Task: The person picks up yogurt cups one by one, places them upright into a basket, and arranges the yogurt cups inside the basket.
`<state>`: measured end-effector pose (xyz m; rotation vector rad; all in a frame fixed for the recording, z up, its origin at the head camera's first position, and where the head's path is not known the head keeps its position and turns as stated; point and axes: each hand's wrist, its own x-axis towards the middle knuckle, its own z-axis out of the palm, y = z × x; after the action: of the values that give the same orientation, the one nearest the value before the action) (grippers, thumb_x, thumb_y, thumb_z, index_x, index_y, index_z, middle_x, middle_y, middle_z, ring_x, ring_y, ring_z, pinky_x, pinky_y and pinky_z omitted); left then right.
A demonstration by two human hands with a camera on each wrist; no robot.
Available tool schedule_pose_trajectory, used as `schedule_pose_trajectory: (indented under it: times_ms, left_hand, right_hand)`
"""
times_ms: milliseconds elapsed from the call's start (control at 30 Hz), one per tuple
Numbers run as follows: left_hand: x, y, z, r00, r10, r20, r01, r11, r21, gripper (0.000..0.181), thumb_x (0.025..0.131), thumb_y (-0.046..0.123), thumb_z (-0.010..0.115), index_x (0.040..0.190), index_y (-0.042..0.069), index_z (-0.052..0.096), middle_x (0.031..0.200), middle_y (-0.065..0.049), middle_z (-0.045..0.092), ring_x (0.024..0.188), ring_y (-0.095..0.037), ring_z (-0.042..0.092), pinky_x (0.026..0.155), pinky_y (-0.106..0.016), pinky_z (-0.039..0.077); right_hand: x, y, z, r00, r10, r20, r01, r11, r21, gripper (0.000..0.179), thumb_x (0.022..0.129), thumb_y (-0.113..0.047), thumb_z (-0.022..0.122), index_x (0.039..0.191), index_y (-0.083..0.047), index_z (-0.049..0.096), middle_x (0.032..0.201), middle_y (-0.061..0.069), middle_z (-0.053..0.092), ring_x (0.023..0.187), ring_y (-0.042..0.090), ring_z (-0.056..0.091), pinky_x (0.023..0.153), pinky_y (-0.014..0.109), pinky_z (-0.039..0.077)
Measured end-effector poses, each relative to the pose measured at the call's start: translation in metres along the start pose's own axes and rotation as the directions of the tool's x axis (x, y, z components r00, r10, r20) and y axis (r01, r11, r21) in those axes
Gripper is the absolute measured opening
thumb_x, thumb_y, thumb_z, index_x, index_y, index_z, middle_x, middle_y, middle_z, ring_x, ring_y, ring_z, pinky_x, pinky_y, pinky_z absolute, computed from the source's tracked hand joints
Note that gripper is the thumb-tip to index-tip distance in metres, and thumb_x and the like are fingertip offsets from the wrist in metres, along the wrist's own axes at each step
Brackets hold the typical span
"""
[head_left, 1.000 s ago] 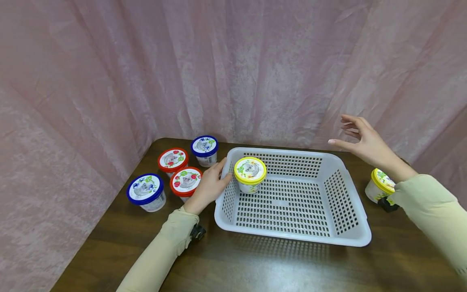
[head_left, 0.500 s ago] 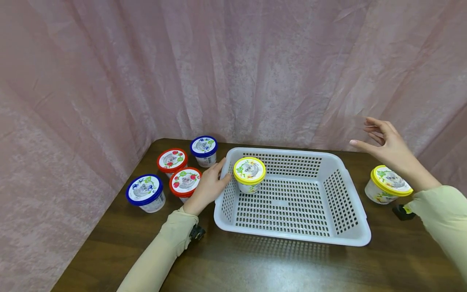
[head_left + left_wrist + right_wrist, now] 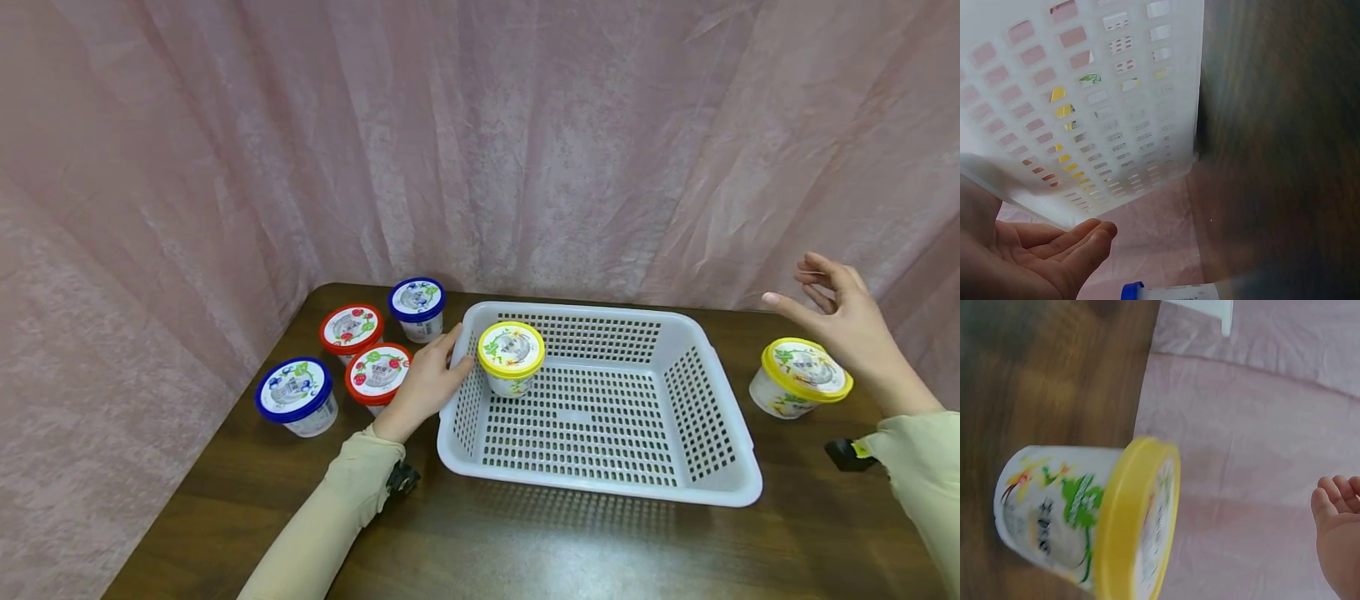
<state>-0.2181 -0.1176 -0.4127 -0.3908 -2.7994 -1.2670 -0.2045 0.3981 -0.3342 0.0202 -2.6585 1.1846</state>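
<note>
Quietly, at a dark wooden table [image 3: 420,533], we found a person's left hand [image 3: 431,371] grasping the left rim of a white plastic basket [image 3: 600,487], thumb over the edge and fingers along the outside. We saw the right hand [image 3: 843,321] released, thumb and fingers spread apart with nothing between them, in the air by a yellow-lidded cup [image 3: 798,379] to the right of the basket. That cup stood on the table; from the right wrist we could see space between it and the hand, and flower and leaf prints on its side.

We spotted a second yellow cup [image 3: 512,350] standing inside the basket, close to the left wall and near the left hand; through the slots, the left wrist view gave us patches of its yellow.

To the left of the basket we counted four more cups on the table: a near blue-lidded cup [image 3: 295,390], a far blue-lidded cup [image 3: 417,304], and two between them, a rear red-lidded cup [image 3: 351,327] and a front red-lidded cup [image 3: 377,371], the latter partly hidden behind the left hand. Behind everything we saw a draped pink curtain [image 3: 562,150].
</note>
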Motion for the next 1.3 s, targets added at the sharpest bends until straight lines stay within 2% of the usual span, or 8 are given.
schedule_pose_trajectory:
  times_ms: [133, 300, 400, 600, 900, 1000, 1133, 1300]
  left_hand:
    - [0.0, 0.0, 0.002, 1.0, 0.002, 0.01, -0.002, 1.0, -0.002, 0.065, 0.1, 0.027, 0.057, 0.156, 0.003, 0.034, 0.148, -0.018, 0.049, 0.119, -0.031, 0.061, 0.095, -0.046, 0.053]
    - [0.001, 0.0, 0.001, 1.0, 0.006, 0.003, -0.006, 1.0, -0.014, 0.064, 0.1, 0.026, 0.057, 0.156, 0.003, 0.035, 0.144, -0.018, 0.053, 0.113, -0.031, 0.064, 0.088, -0.044, 0.057]
    - [0.002, 0.0, -0.002, 1.0, 0.013, -0.002, -0.013, 1.0, -0.013, 0.064, 0.1, 0.026, 0.057, 0.156, 0.003, 0.035, 0.143, -0.018, 0.053, 0.112, -0.03, 0.065, 0.087, -0.044, 0.057]
    - [0.002, 0.0, -0.002, 1.0, 0.002, 0.012, -0.002, 1.0, -0.017, 0.065, 0.101, 0.025, 0.058, 0.157, 0.003, 0.034, 0.145, -0.018, 0.052, 0.116, -0.031, 0.063, 0.09, -0.045, 0.056]
    - [0.002, 0.001, -0.001, 1.0, -0.012, 0.006, 0.012, 1.0, -0.017, 0.064, 0.1, 0.026, 0.057, 0.157, 0.005, 0.035, 0.148, -0.016, 0.049, 0.117, -0.029, 0.063, 0.09, -0.043, 0.056]
    - [0.002, 0.001, -0.001, 1.0, -0.013, 0.007, 0.013, 1.0, -0.02, 0.064, 0.1, 0.026, 0.057, 0.157, 0.005, 0.035, 0.148, -0.016, 0.05, 0.117, -0.029, 0.063, 0.09, -0.043, 0.056]
    - [0.002, 0.0, -0.001, 1.0, -0.012, 0.008, 0.012, 1.0, -0.025, 0.064, 0.1, 0.027, 0.057, 0.157, 0.006, 0.035, 0.148, -0.016, 0.049, 0.116, -0.029, 0.063, 0.089, -0.043, 0.056]
    - [0.001, 0.0, 0.0, 1.0, -0.01, 0.003, 0.01, 1.0, -0.017, 0.064, 0.1, 0.027, 0.057, 0.156, 0.006, 0.035, 0.149, -0.016, 0.049, 0.115, -0.029, 0.063, 0.09, -0.044, 0.056]
  right_hand:
    - [-0.008, 0.011, -0.006, 0.998, 0.045, -0.054, -0.046, 0.999, -0.011, 0.088, 0.099, -0.039, 0.064, 0.163, -0.016, 0.009, 0.159, 0.019, 0.016, 0.151, 0.025, 0.022, 0.103, 0.001, 0.023]
    - [-0.017, 0.028, -0.009, 0.991, 0.079, -0.108, -0.079, 0.997, 0.007, 0.087, 0.098, -0.037, 0.065, 0.163, -0.015, 0.011, 0.152, 0.009, 0.025, 0.148, 0.015, 0.026, 0.106, 0.004, 0.023]
    - [-0.019, 0.037, -0.008, 0.987, 0.098, -0.131, -0.097, 0.995, 0.013, 0.089, 0.098, -0.038, 0.066, 0.163, -0.011, 0.012, 0.147, 0.01, 0.026, 0.147, 0.018, 0.026, 0.111, 0.009, 0.022]
    - [-0.026, 0.056, -0.003, 0.984, 0.143, -0.102, -0.143, 0.99, 0.015, 0.093, 0.098, -0.042, 0.064, 0.163, -0.009, 0.006, 0.156, 0.023, 0.015, 0.152, 0.029, 0.016, 0.116, 0.015, 0.018]
    - [-0.038, 0.077, 0.007, 0.981, 0.165, -0.099, -0.159, 0.985, 0.069, 0.092, 0.099, -0.037, 0.064, 0.162, -0.005, 0.004, 0.159, 0.023, 0.008, 0.154, 0.023, 0.009, 0.116, 0.014, 0.015]
    - [-0.042, 0.084, 0.01, 0.978, 0.184, -0.095, -0.179, 0.982, 0.054, 0.095, 0.098, -0.038, 0.064, 0.161, -0.002, 0.004, 0.159, 0.027, 0.007, 0.153, 0.033, 0.008, 0.12, 0.022, 0.011]
    - [-0.045, 0.093, 0.013, 0.979, 0.197, -0.061, -0.197, 0.98, 0.008, 0.098, 0.097, -0.041, 0.064, 0.16, 0.002, 0.001, 0.158, 0.034, 0.006, 0.148, 0.048, 0.009, 0.123, 0.042, 0.007]
    - [-0.048, 0.102, 0.017, 0.98, 0.194, -0.049, -0.196, 0.98, -0.029, 0.102, 0.096, -0.042, 0.065, 0.159, 0.004, 0.0, 0.158, 0.035, 0.008, 0.142, 0.053, 0.014, 0.12, 0.054, 0.008]
